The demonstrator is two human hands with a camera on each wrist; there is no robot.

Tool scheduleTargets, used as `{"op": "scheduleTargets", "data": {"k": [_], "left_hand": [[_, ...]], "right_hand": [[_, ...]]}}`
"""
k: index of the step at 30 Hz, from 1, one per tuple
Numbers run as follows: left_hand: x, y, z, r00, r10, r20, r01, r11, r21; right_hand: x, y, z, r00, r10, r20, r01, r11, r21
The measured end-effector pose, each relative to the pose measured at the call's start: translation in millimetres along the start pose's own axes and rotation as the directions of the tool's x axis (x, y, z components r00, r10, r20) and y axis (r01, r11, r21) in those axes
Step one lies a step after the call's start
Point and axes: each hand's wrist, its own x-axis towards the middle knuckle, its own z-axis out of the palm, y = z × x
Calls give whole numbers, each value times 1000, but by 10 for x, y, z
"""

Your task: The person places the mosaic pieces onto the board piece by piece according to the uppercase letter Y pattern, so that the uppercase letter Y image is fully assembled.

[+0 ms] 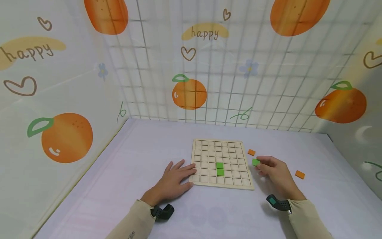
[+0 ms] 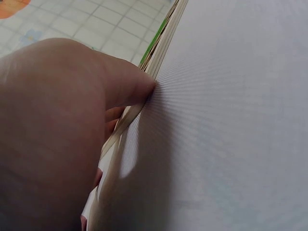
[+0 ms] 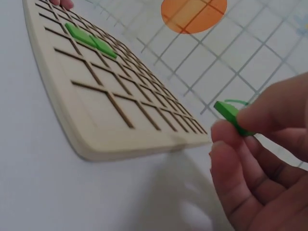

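My spread left hand (image 1: 171,182) touches the grid board (image 1: 204,153) on the side facing the worktop's (image 1: 149,141) left edge, presumably steadying it; my right hand (image 1: 273,169) pinches a green tile (image 1: 255,162) nearer the right edge, likely for control.

Fruit-printed sheets (image 1: 161,49) make this tabletop (image 1: 158,142) a booth (image 1: 71,93).

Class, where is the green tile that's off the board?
In the head view, the green tile is pinched in the right hand, just right of the board.
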Motion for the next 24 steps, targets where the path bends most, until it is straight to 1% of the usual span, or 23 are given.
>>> {"op": "scheduleTargets", "data": {"k": [5, 12, 17, 24], "left_hand": [[-3, -7, 8, 1000, 0, 4, 0, 1000, -2], [-2, -22, 24, 1000, -10, 2, 10, 1000, 7], [6, -16, 23, 1000, -10, -5, 10, 1000, 2], [12, -17, 18, 1000, 4, -4, -4, 1000, 4]], "right_hand": [[-28, -50, 31, 1000, 3, 12, -4, 1000, 25], [-18, -61, 97, 999, -21, 26, 19, 997, 79], [-8, -73, 151, 999, -25, 39, 22, 997, 70], [-18, -115, 218, 998, -25, 65, 19, 996, 87]]}}
